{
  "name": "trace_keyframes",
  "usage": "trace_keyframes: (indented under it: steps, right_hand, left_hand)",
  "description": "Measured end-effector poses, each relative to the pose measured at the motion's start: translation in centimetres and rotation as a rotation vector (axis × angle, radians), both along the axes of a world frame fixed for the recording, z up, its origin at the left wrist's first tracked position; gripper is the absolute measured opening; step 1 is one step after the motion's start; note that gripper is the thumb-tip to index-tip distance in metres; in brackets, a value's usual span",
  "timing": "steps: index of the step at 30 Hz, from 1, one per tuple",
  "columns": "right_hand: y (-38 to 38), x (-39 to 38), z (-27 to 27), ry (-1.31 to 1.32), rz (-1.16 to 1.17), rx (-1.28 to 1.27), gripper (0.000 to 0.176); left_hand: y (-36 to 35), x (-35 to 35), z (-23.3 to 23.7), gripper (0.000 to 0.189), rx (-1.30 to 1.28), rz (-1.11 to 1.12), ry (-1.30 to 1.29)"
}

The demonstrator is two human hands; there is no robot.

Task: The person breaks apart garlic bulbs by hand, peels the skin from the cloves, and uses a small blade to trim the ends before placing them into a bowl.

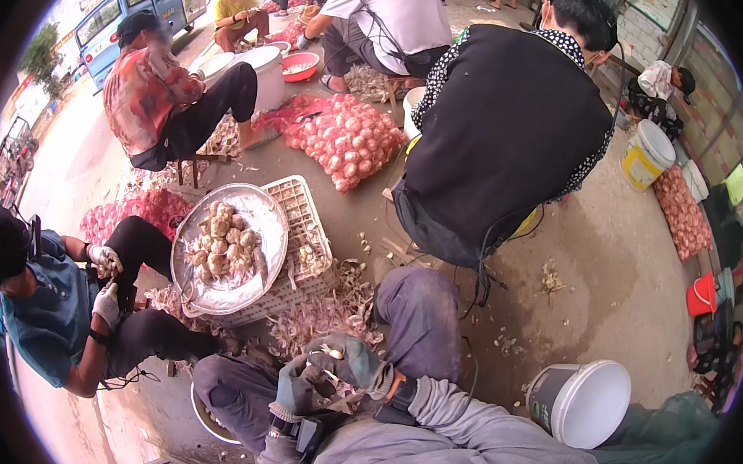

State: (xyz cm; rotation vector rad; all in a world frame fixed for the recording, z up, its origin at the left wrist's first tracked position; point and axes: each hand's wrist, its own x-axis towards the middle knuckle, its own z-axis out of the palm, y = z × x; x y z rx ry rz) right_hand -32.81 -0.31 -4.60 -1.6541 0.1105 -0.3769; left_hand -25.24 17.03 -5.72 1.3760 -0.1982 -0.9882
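Observation:
Both my hands wear grey gloves and meet above my lap. My right hand (351, 363) is closed round pale garlic cloves (333, 352), which show between its fingers. Beside it, my left hand (296, 387) has its fingers curled in towards the right one; what it grips, if anything, is hidden. Garlic skins (321, 317) lie heaped on the ground just past my hands. Beyond them, a round metal pan (189, 241) holds whole garlic bulbs (221, 247) and rests on a white plastic crate (299, 204).
A white bucket (595, 405) lies tipped at my right; a bowl (203, 417) is by my left leg. One person (56, 307) in white gloves sits left, another (500, 124) in a black vest ahead. Red net sacks of garlic (354, 140) lie farther off.

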Motion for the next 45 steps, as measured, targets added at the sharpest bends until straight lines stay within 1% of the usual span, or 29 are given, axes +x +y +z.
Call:
trace_keyframes:
  steps: [1,3,5,8,9,11,13,14,15,17,19,20,22,24,26,28,29,31,32,33,34,35,37,38,40,41,43,44,45]
  right_hand:
    - [-0.1,0.0,0.0,-0.024,-0.007,-0.079,0.033]
    - [0.1,-0.2,0.3,0.023,0.021,-0.071,0.035]
    - [0.1,-0.3,0.3,0.07,0.047,-0.058,0.037]
    - [-0.1,0.1,-0.5,0.036,0.089,-0.108,0.036]
    - [0.1,0.1,-0.7,0.034,0.069,-0.115,0.034]
    - [0.3,0.1,-1.0,0.03,0.052,-0.124,0.033]
    - [0.4,-0.1,-0.5,0.108,0.052,0.002,0.03]
    - [0.5,-0.2,-0.4,0.11,0.048,0.003,0.03]
    - [0.7,-0.3,-0.3,0.149,0.029,0.035,0.025]
    - [0.8,-0.3,-0.3,0.191,0.014,0.066,0.02]
    - [0.5,-0.3,-0.7,0.252,0.023,0.009,0.019]
    - [0.6,0.0,-2.0,0.251,0.022,0.008,0.019]
    - [1.0,0.9,-4.5,0.125,0.247,1.21,0.023]
    - [1.0,1.2,-4.9,0.147,0.219,1.259,0.025]
    - [1.2,1.2,-4.9,0.172,0.193,1.309,0.028]
    - [1.4,1.0,-4.5,0.22,0.082,0.798,0.032]
    - [1.3,0.9,-4.4,0.219,0.082,0.797,0.032]
    - [1.1,0.7,-2.5,0.304,-0.006,1.153,0.037]
    - [0.7,0.8,-4.2,0.305,-0.006,1.153,0.037]
    - [-0.1,1.1,-7.1,0.249,0.166,1.203,0.038]
    - [-0.5,1.3,-7.7,0.191,0.339,1.248,0.04]
    - [-0.1,1.1,-8.3,0.191,0.338,1.249,0.04]
    - [0.7,0.7,-5.6,0.41,0.014,0.926,0.031]
    - [0.7,0.5,-4.4,0.411,0.015,0.927,0.031]
    - [0.3,0.1,-2.5,0.364,-0.006,0.198,0.02]
    - [0.4,0.1,-2.6,0.363,-0.005,0.198,0.02]
    - [0.6,0.0,-3.0,0.176,-0.127,-0.06,0.031]
    - [0.5,0.0,-3.2,0.176,-0.129,-0.058,0.031]
    - [0.4,0.1,-3.1,0.152,-0.059,-0.057,0.032]
  left_hand:
    - [-0.1,-0.1,0.8,0.022,0.019,0.008,0.028]
    - [-0.1,-0.1,1.7,0.02,0.038,0.018,0.056]
    - [0.1,-0.1,1.9,0.022,0.166,-0.056,-0.204]
    - [0.4,-0.4,1.1,0.022,0.18,0.007,-0.208]
    - [0.2,-0.6,1.2,0.022,0.18,0.008,-0.208]
    - [-0.2,-1.1,1.3,0.018,0.145,0.119,-0.214]
    - [-0.2,-1.4,0.8,0.016,0.129,0.121,-0.242]
    - [-0.3,-1.5,0.6,0.014,0.115,0.12,-0.268]
    - [-0.5,-1.6,0.7,0.014,0.115,0.117,-0.267]
    - [-0.8,-1.9,0.9,0.011,0.145,0.098,-0.391]
    - [-0.7,-1.9,0.6,0.011,0.144,0.104,-0.344]
    - [-0.8,-1.8,0.6,0.011,0.14,0.109,-0.3]
    - [-0.9,-1.9,0.7,0.011,0.151,0.115,-0.302]
    - [-0.8,-1.9,0.8,0.011,0.164,0.12,-0.303]
    - [-0.6,-1.6,0.9,0.012,0.165,0.049,-0.323]
    - [-0.3,-1.5,-0.4,0.013,0.167,0.053,-0.341]
    - [-0.2,-1.5,-1.0,0.013,0.171,0.055,-0.358]
    - [-0.4,-1.6,-0.4,0.014,0.181,0.054,-0.386]
    - [-0.5,-1.7,0.1,0.015,0.191,0.053,-0.415]
    - [-0.5,-1.8,0.7,0.015,0.192,0.052,-0.415]
    - [-0.6,-1.9,1.2,0.013,0.207,0.06,-0.38]
    - [-0.6,-2.0,1.7,0.011,0.222,0.068,-0.344]
    - [-0.8,-2.1,2.1,0.012,0.245,0.097,-0.281]
    - [-0.9,-2.2,2.2,0.012,0.269,0.127,-0.218]
    - [-0.8,-2.0,2.7,0.013,0.267,0.12,-0.181]
    - [-0.7,-1.9,2.9,0.014,0.262,0.113,-0.146]
    - [-0.2,-1.7,2.2,0.017,0.245,0.103,-0.114]
    - [0.0,-1.6,2.0,0.021,0.229,0.091,-0.082]
    - [0.1,-1.5,2.1,0.021,0.231,0.09,-0.081]
